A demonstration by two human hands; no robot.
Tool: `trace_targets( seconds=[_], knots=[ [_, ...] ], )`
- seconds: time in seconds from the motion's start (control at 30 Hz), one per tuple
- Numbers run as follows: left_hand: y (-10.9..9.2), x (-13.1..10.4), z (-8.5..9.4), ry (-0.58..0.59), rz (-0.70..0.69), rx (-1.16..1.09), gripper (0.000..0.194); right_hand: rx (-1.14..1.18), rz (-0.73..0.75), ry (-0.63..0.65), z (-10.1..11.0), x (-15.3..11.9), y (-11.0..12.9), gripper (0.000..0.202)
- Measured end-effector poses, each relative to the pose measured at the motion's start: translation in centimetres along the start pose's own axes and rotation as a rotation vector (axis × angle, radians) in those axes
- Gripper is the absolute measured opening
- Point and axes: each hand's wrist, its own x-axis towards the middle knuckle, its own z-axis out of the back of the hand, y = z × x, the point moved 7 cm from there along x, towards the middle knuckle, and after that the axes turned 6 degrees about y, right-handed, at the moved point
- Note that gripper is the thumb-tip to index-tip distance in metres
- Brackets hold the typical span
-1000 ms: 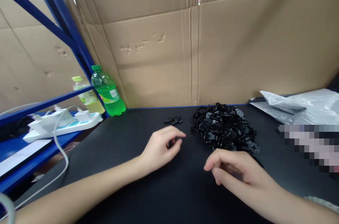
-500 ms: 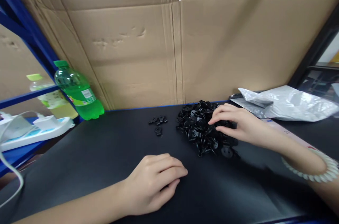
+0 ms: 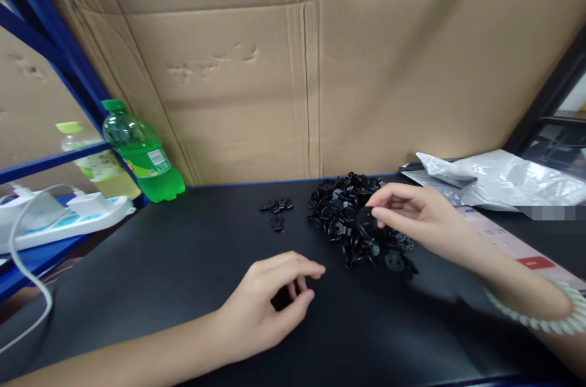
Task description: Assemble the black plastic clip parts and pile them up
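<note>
From my feed, nothing reads cleanly. The green bottle (image 3: pixel 143 152) has a white label with print too small for me to make out. The pale sheet (image 3: pixel 513 239) at the right shows faint digits, perhaps "10", and a red patch, both too blurred to read.

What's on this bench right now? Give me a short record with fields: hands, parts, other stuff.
Left hand: left hand rests on the black tabletop, fingers loosely curled, apparently holding nothing.
Right hand: right hand pinches one black part at the pile's edge.
Parts: pile of black plastic parts; small separate group of black parts to its left.
Other: green soda bottle, white power strip, grey plastic bag, cardboard backing.
</note>
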Motion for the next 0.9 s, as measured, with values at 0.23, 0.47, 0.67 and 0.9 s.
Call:
trace_targets(
  seconds=[0.23,0.47,0.67,0.9],
  knots=[
    [1.9,-0.3,-1.4,0.001,0.327,-0.58,0.032,0.613,-0.249,0.282,-8.5,-2.3,1.7,0.015],
    [2.2,-0.7,-2.8,0.071,0.372,-0.784,0.04,0.7,-0.267,0.227,-10.1,-2.5,0.8,0.031],
    [2.2,-0.9,-2.9,0.059,0.457,-0.78,0.04,0.71,-0.251,0.213,-10.2,-2.5,0.9,0.027],
    [2.7,-1.4,-2.8,-0.026,0.55,-0.808,0.021,0.76,-0.23,0.387,-11.0,-3.0,1.3,0.032]
  ],
)
